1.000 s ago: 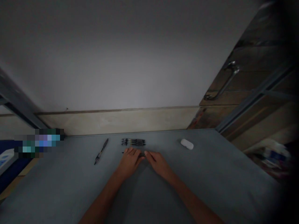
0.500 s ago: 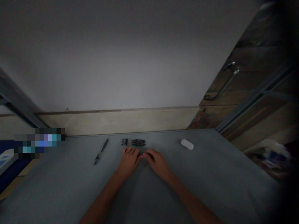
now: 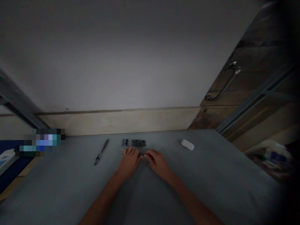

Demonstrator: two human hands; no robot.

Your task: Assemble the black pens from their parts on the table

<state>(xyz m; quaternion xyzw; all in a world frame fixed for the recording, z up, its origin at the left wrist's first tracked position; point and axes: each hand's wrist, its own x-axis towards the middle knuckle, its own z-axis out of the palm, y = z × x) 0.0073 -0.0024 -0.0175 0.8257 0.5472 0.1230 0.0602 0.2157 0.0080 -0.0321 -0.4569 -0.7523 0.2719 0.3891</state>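
Note:
My left hand (image 3: 129, 162) is closed around a dark pen (image 3: 141, 154), most of which its fingers cover. Close on its right, my right hand (image 3: 157, 162) pinches the right end of that same pen. Just beyond my hands, several dark pens (image 3: 134, 142) lie side by side in a row, pointing left and right. Another black and clear pen (image 3: 102, 152) lies slanted by itself to the left of them. On the right of the table rests a small white rounded case (image 3: 187, 144).
The grey table (image 3: 77, 181) meets a wall at its back edge. Metal posts rise at both back corners. A blurred item stands at the left edge, and a plastic bag (image 3: 277, 156) lies beyond the right edge.
My right hand has shifted very slightly to the right along the pen. Otherwise the hands and the things on the table look the same.

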